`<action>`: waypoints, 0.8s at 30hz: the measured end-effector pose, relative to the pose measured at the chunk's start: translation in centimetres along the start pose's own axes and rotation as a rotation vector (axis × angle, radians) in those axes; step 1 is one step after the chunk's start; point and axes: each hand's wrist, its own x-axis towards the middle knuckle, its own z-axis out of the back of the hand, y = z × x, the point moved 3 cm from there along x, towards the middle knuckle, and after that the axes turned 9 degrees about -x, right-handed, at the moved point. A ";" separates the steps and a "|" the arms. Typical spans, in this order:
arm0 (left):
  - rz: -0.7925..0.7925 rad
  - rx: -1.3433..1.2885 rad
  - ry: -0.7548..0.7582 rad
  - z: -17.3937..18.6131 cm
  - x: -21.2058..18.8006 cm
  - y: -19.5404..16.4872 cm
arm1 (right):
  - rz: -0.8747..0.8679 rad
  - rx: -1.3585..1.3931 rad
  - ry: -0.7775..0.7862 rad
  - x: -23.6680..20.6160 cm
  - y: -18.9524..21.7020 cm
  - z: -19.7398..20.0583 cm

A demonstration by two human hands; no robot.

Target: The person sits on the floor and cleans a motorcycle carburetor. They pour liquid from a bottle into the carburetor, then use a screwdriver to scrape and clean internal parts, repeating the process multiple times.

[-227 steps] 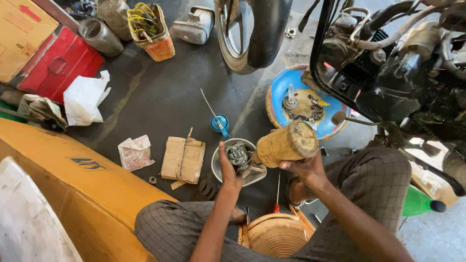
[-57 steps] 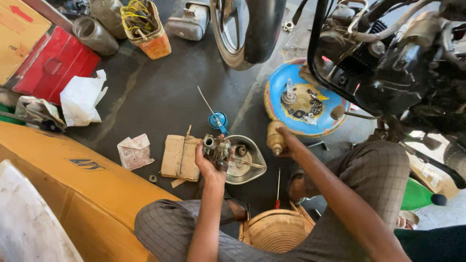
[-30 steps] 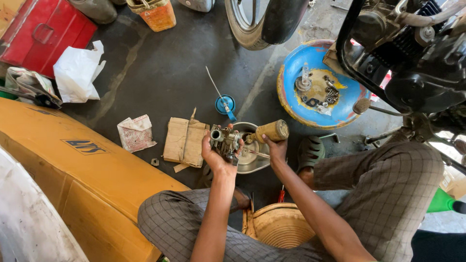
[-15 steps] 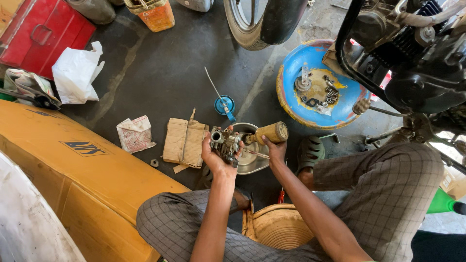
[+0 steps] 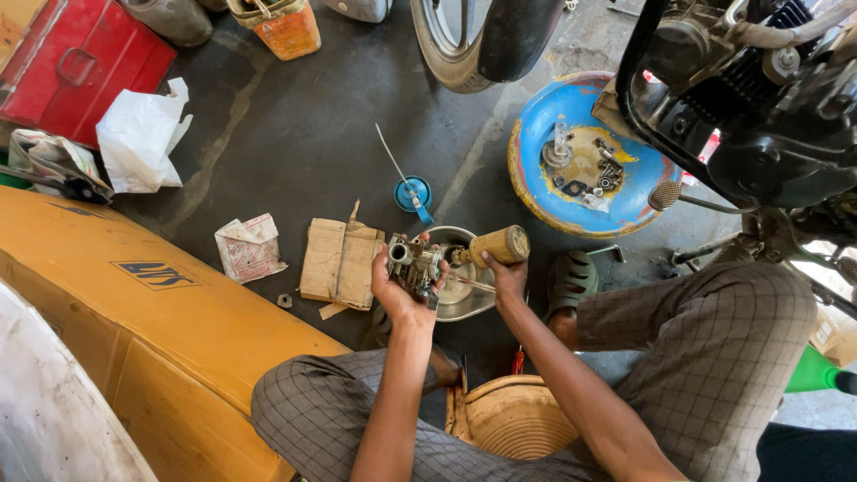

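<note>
Head view: left hand [image 5: 399, 287] is gripping a carburetor [image 5: 413, 261] over a metal bowl [image 5: 461, 292] to catch drips; right hand [image 5: 505, 272] is clutching a yellow bottle [image 5: 498, 245], tipped at it.

Left hand [image 5: 399, 287] clenched, right hand [image 5: 505, 272] seemingly curled, forearms extended forward

1 head-worn camera looks steeply down from close above the seated person's knees, facing the dark floor [image 5: 295, 134] ahead.

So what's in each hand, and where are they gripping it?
Left hand cradles a small metal engine part from beneath. Right hand holds a tan bottle around its lower body.
</note>
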 end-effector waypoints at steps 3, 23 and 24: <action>0.003 -0.001 -0.030 0.1 0.0 0.0 | -0.001 -0.022 -0.004 -0.2 0.3 -0.1; 0.009 -0.002 -0.043 -0.2 0.4 0.3 | -0.760 0.208 0.094 5.5 0.2 4.9; 0.005 0.012 -0.042 -0.2 0.3 0.4 | -0.684 -0.132 0.111 6.2 0.4 5.7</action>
